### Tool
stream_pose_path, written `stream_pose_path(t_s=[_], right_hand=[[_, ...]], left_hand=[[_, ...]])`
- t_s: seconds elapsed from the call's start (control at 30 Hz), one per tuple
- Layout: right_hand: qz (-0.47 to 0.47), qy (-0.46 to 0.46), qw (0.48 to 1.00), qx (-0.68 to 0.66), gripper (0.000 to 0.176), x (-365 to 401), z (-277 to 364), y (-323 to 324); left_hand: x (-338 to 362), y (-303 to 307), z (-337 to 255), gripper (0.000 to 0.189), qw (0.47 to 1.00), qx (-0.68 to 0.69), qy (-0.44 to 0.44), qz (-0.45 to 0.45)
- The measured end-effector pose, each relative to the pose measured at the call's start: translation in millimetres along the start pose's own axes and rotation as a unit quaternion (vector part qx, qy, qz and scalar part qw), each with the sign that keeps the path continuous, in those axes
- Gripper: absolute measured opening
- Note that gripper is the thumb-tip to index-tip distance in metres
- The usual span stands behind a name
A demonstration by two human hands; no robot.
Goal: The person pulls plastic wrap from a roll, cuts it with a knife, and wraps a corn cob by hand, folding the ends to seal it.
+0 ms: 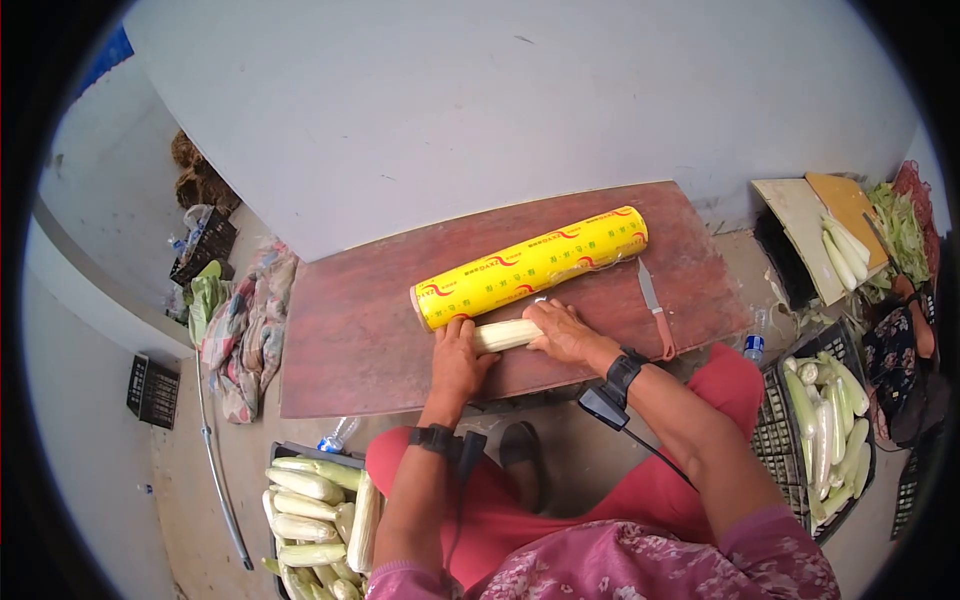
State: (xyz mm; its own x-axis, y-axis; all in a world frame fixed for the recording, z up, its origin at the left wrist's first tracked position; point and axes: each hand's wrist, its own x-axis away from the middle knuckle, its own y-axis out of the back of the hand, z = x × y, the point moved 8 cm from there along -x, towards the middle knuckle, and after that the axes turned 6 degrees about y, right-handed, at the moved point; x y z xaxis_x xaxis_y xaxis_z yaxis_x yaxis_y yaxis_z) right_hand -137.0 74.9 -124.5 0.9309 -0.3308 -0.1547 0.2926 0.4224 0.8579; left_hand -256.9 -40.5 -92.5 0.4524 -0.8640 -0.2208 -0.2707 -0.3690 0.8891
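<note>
A pale ear of corn lies across the near middle of the wooden table, beside a yellow roll of plastic wrap. My left hand is closed around the corn's left end. At its right end, my right hand grips it, with the fingers curled toward the roll. Part of the corn is covered by both hands. Right of my right hand rests a knife with a reddish handle, its blade pointing away from me.
The reddish table meets a pale wall. By my left leg, a crate holds several ears of corn. Another black crate of greener ears stands at right. Crumpled cloth lies at left, near a metal pole.
</note>
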Motion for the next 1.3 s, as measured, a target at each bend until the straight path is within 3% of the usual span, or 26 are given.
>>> stream_pose_path(t_s=[0.63, 0.73, 1.03, 1.23, 1.3], right_hand=[[0.052, 0.026, 0.998, -0.002, 0.041, 11.6, 15.2, 0.0], [0.047, 0.037, 0.998, -0.003, 0.042, 16.0, 18.7, 1.5], [0.077, 0.057, 0.995, 0.0, 0.04, 25.1, 32.6, 2.2], [0.069, 0.071, 0.995, 0.004, 0.036, 29.3, 37.7, 3.7], [0.073, 0.072, 0.995, 0.0, 0.036, 29.5, 37.5, 3.6]], left_hand=[[17.8, -1.4, 16.8, 0.069, 0.994, 0.017, 0.098, 0.048], [21.0, -3.9, 24.9, 0.07, 0.987, 0.048, 0.144, 0.054], [35.6, -3.5, 36.4, 0.069, 0.965, -0.047, 0.197, 0.164], [49.4, -1.9, 51.8, 0.061, 0.941, 0.019, 0.243, 0.233], [55.9, 13.3, 51.1, 0.05, 0.94, -0.014, 0.247, 0.236]])
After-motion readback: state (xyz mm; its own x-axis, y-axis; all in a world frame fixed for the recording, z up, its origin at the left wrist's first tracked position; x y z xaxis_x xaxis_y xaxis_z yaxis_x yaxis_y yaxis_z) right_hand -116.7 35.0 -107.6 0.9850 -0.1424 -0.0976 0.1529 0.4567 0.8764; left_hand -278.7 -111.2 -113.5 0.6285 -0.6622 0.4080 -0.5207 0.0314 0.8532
